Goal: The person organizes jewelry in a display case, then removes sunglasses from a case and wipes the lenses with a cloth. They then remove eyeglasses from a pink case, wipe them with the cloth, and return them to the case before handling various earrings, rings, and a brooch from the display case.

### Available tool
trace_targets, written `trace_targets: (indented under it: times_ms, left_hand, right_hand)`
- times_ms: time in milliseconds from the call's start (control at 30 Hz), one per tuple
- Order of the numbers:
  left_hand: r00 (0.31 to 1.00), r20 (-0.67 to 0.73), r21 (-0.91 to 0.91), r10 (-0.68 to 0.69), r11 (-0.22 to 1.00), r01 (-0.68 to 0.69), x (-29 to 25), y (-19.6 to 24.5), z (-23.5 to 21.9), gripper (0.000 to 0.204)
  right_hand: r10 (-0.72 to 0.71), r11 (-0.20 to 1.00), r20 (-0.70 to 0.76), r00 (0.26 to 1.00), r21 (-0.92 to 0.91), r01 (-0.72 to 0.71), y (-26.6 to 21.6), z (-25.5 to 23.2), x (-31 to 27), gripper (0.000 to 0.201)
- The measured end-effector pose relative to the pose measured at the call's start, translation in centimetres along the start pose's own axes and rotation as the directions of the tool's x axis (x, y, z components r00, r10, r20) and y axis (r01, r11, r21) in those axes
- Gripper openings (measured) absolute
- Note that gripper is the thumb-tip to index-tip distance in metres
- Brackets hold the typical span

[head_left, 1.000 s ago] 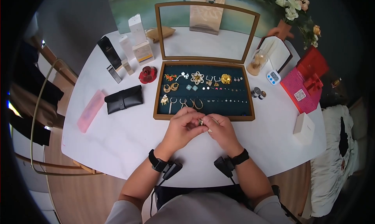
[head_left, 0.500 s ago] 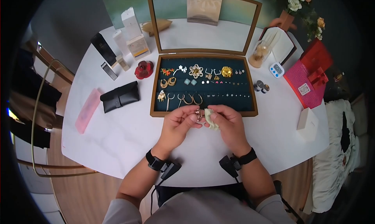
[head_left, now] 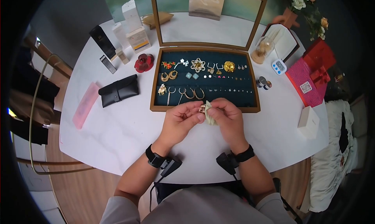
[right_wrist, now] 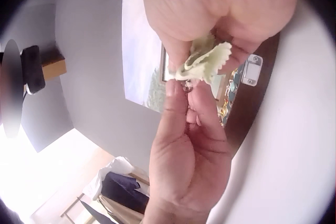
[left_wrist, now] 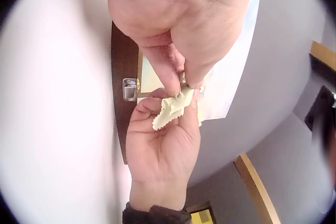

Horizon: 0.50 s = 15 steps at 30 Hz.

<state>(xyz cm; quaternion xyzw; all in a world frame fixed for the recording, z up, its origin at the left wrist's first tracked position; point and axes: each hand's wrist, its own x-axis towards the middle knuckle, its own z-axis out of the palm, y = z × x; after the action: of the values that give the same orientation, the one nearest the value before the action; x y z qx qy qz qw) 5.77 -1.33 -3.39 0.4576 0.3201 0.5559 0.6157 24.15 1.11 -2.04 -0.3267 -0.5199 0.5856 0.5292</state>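
My left hand (head_left: 177, 120) pinches a small shiny metal piece of jewellery (head_left: 202, 108) between thumb and fingertips; its exact kind is mostly hidden. From the other side my right hand (head_left: 229, 116) grips a pale yellow-green cloth (right_wrist: 212, 62) with a zigzag-cut edge, pressed against the jewellery. In the left wrist view the cloth (left_wrist: 172, 109) hangs over the right palm. Both hands are raised at the front edge of a wooden jewellery case (head_left: 155, 108). Its dark green lining bears brooches, hoop earrings (head_left: 199, 93) and rows of small studs.
The case's glass lid (head_left: 259, 19) stands upright behind. To the left lie a black pouch (head_left: 120, 91), a pink case (head_left: 86, 106) and a red flower ornament (head_left: 144, 62), with boxes behind. An hourglass (head_left: 262, 50), timer (head_left: 279, 67), pink bag (head_left: 306, 85) and white box (head_left: 308, 122) stand right.
The hands drew slightly apart, showing the cloth, then came together again with the cloth against the jewellery. The head view has shifted, so the case sits higher in it.
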Motion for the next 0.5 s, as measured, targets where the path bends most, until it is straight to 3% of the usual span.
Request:
trace_targets:
  times_ms: [100, 167, 367, 500]
  left_hand:
    - [0.997, -0.058, -0.034, 0.056, 0.998, -0.058, 0.2, 0.4, 0.3, 0.043]
    - [0.998, -0.040, -0.022, 0.040, 0.999, -0.041, 0.2, 0.3, -0.1, 0.043]
    - [1.000, -0.007, -0.008, -0.011, 1.000, 0.011, 0.1, 0.2, 0.5, 0.044]
    - [1.000, 0.006, 0.000, 0.006, 1.000, -0.006, 0.0, 0.3, 0.8, 0.043]
  right_hand:
    - [0.068, 0.997, 0.023, 0.997, 0.025, -0.068, 0.3, 0.4, -0.1, 0.012]
    - [0.001, 0.988, 0.054, 0.999, -0.155, 0.007, 0.7, 0.2, 0.1, 0.012]
    - [0.063, 0.989, -0.069, 0.996, -0.130, -0.072, -0.6, 0.6, 0.2, 0.012]
    - [0.054, 0.992, -0.028, 0.998, -0.111, -0.057, -0.4, 0.4, 0.3, 0.012]
